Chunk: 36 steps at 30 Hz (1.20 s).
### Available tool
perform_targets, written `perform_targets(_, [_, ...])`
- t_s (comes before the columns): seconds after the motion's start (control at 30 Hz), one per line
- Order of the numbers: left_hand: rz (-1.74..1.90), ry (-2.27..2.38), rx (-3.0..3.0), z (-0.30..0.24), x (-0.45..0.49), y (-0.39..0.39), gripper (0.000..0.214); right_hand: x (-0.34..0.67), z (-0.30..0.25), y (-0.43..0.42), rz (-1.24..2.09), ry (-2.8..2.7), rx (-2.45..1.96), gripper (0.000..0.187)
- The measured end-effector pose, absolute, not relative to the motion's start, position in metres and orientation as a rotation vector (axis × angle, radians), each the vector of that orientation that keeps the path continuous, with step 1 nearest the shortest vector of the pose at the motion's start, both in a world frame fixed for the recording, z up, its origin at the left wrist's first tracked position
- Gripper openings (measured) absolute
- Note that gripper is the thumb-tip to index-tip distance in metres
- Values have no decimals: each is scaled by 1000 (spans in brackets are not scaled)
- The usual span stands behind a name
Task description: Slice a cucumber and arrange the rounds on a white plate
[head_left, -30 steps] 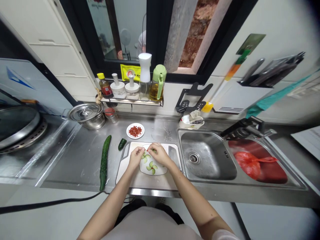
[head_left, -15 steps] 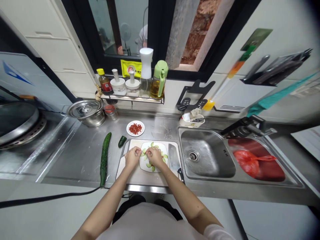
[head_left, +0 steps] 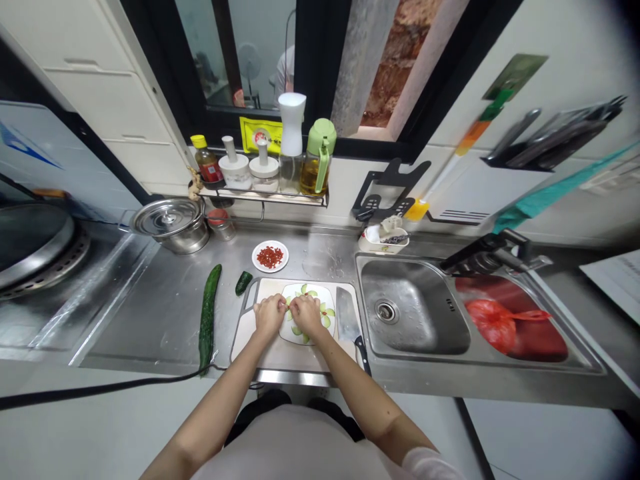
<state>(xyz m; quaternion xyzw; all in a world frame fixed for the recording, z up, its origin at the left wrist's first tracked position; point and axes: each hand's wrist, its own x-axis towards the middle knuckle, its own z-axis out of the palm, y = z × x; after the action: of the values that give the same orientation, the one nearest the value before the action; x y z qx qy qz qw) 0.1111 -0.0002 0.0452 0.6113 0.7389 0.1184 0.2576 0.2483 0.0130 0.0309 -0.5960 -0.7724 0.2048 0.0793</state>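
My left hand (head_left: 271,315) is at the left rim of a white square plate (head_left: 289,335), fingers pinched together. Close beside it, my right hand (head_left: 305,313) reaches over the plate with its fingertips also pinched. Whatever lies between the fingers is too small to make out. Green cucumber slices (head_left: 327,321) are laid out on the plate in petal-like groups with small red bits among them. The plate rests on a cutting board (head_left: 295,361). A cleaver (head_left: 349,319) with a black handle lies on the board's right side.
Behind the board is a small white dish of red chopped pieces (head_left: 270,257). A cucumber end (head_left: 243,283) and a long cucumber (head_left: 209,320) lie to the left. A steel pot (head_left: 173,227) stands farther left. A double sink (head_left: 415,307) holds a red bag (head_left: 493,325) on the right.
My hands have come closer together at the plate's left side. The left moved right, its fingertips nearly meeting those of the right hand.
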Motion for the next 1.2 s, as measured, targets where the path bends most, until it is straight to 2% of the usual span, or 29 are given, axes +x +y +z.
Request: perform_targets(1.2, [253, 2032, 1698, 44, 119, 0, 12, 246, 23, 16, 572, -2275, -1807, 16])
